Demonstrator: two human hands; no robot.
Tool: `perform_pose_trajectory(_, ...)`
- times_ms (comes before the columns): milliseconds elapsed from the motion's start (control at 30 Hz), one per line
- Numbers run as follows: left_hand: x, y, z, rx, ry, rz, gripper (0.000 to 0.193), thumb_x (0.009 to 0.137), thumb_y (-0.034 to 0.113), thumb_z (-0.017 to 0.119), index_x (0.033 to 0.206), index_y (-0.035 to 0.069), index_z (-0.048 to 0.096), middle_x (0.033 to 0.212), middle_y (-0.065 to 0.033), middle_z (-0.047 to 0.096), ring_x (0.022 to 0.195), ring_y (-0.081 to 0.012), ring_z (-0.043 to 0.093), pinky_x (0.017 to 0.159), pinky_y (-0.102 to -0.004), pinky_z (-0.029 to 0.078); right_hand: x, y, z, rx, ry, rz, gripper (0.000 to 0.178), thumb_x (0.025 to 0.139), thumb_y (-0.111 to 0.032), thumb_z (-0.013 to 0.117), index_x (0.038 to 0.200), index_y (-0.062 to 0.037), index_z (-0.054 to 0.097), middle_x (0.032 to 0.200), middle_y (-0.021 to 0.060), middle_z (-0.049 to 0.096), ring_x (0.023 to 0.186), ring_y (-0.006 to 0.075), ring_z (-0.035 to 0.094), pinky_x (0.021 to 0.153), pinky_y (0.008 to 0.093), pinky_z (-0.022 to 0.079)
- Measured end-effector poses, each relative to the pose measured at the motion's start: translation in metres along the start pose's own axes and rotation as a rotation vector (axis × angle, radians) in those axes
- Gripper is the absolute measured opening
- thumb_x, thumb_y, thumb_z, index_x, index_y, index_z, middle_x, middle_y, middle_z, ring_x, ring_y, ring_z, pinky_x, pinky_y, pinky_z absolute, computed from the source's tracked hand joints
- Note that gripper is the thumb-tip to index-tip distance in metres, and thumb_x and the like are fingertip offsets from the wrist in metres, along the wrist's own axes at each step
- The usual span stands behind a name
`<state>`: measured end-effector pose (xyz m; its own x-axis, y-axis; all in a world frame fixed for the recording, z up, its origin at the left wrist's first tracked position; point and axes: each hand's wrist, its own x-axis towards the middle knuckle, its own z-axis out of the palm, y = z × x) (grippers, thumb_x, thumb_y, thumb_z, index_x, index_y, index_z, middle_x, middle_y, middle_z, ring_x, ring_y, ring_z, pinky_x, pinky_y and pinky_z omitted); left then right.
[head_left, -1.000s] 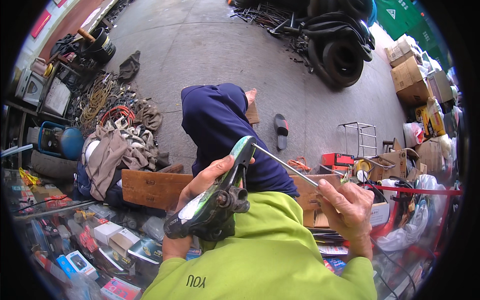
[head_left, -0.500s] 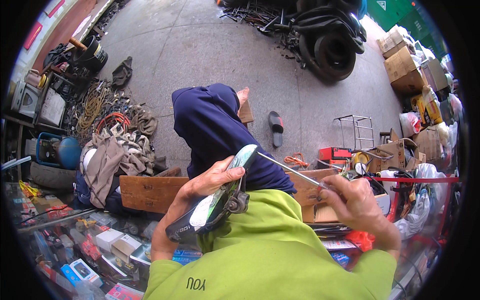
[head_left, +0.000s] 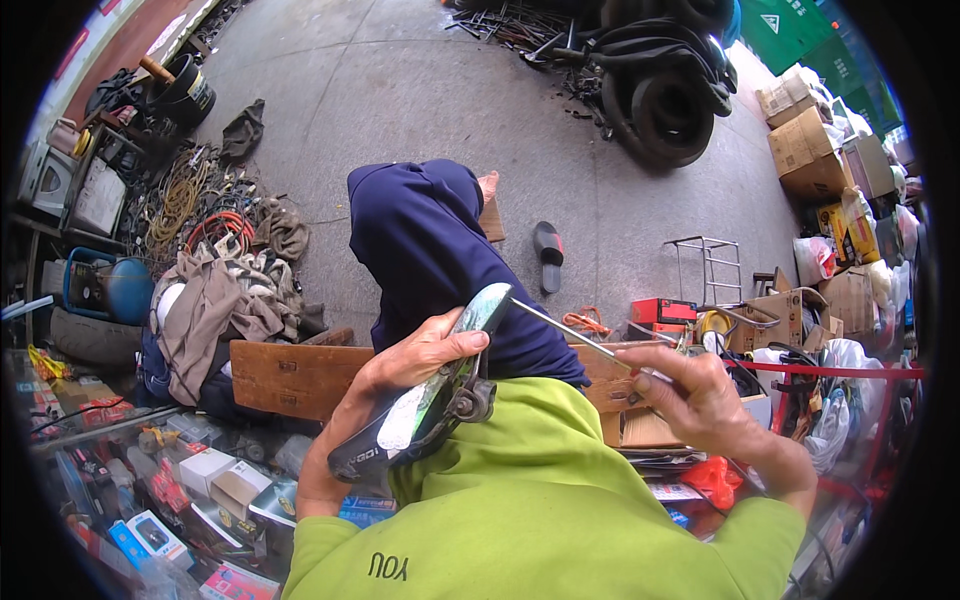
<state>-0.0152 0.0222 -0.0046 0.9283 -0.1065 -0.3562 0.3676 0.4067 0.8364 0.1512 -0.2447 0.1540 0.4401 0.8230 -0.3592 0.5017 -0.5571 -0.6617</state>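
My left hand point(head_left: 425, 355) grips a bicycle saddle point(head_left: 405, 420) near its nose, with the thumb across the top side. Black, white and green, the saddle stands tilted over my lap, its narrow end away from me. A metal seat clamp point(head_left: 470, 402) sticks out on its right side. In my right hand point(head_left: 700, 400) is a long screwdriver point(head_left: 565, 333), held between thumb and fingers. Its thin shaft slants up to the left, and the tip meets the edge of the saddle's nose. The handle is mostly hidden by my fingers.
I sit on a wooden bench point(head_left: 290, 385). Behind it, a glass counter holds small boxed goods point(head_left: 215, 470). Clothes point(head_left: 215, 315) and cables lie left; cardboard boxes point(head_left: 808, 155) and a metal rack point(head_left: 708, 270) stand right. Ahead are tyres point(head_left: 670, 115) and a slipper point(head_left: 548, 257).
The fingers of my right hand have shifted on the screwdriver, with the index finger now stretched out along the shaft. The saddle stays in my left hand, and the tip stays at its nose.
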Motion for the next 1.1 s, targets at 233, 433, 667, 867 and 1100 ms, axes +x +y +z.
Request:
perform_pose_trajectory(233, 0.0, -0.003, 0.004, 0.036, 0.034, 0.037, 0.043, 0.099, 0.039, 0.062, 0.116, 0.001, 0.055, 0.092, 0.0004, 0.052, 0.082, -0.0066, 0.048, 0.072, -0.0249, 0.043, 0.004, 0.001, -0.012, 0.208, -0.051, 0.079, 0.029, 0.1, -0.014, 0.061, 0.125, -0.0016, 0.065, 0.102, 0.0163, 0.075, 0.09, 0.0128, 0.071, 0.077, 0.0297, 0.054)
perform_pose_trajectory(433, -0.027, 0.039, 0.0, -0.001, 0.21, 0.162, 0.05, 0.098, 0.032, 0.057, 0.136, 0.0, 0.049, 0.086, -0.0107, 0.065, 0.071, -0.0131, 0.064, 0.064, -0.026, 0.051, -0.013, -0.016, -0.039, -0.18, 0.183, -0.296, 0.031, 0.091, -0.009, 0.07, 0.121, -0.0032, 0.069, 0.073, 0.0107, 0.07, 0.058, 0.0141, 0.065, 0.055, 0.0296, 0.047)
perform_pose_trajectory(667, -0.051, 0.099, -0.001, -0.473, 0.905, 0.954, 0.05, 0.103, 0.044, 0.047, 0.134, 0.005, 0.049, 0.08, -0.0085, 0.062, 0.063, -0.0153, 0.063, 0.053, -0.0293, 0.053, 0.001, 0.01, -0.005, 0.532, 0.367, 0.082, 0.025, 0.097, -0.024, 0.069, 0.103, -0.0007, 0.063, 0.075, 0.0033, 0.067, 0.061, 0.0038, 0.055, 0.051, 0.0209, 0.042)
perform_pose_trajectory(867, -0.028, 0.121, 0.088, -0.481, 1.111, 1.381, 0.072, 0.1, 0.059, 0.043, 0.145, 0.002, 0.036, 0.103, -0.0138, 0.056, 0.082, -0.0197, 0.063, 0.069, -0.0365, 0.058, 0.041, -0.017, 0.108, 1.565, 0.005, 0.226, 0.035, 0.103, -0.041, 0.059, 0.099, -0.0057, 0.063, 0.089, 0.0076, 0.069, 0.064, 0.0123, 0.062, 0.054, 0.0257, 0.048)
perform_pose_trajectory(1100, -0.009, 0.079, 0.088, -0.117, 0.218, 1.406, 0.094, 0.095, 0.073, 0.023, 0.137, -0.008, 0.044, 0.118, -0.0317, 0.06, 0.111, -0.0395, 0.062, 0.099, -0.0509, 0.044, 0.051, 0.004, 0.129, 1.663, 0.057, 0.128, 0.029, 0.095, -0.024, 0.07, 0.113, -0.0021, 0.066, 0.106, 0.0082, 0.072, 0.092, 0.0171, 0.07, 0.086, 0.0347, 0.057)
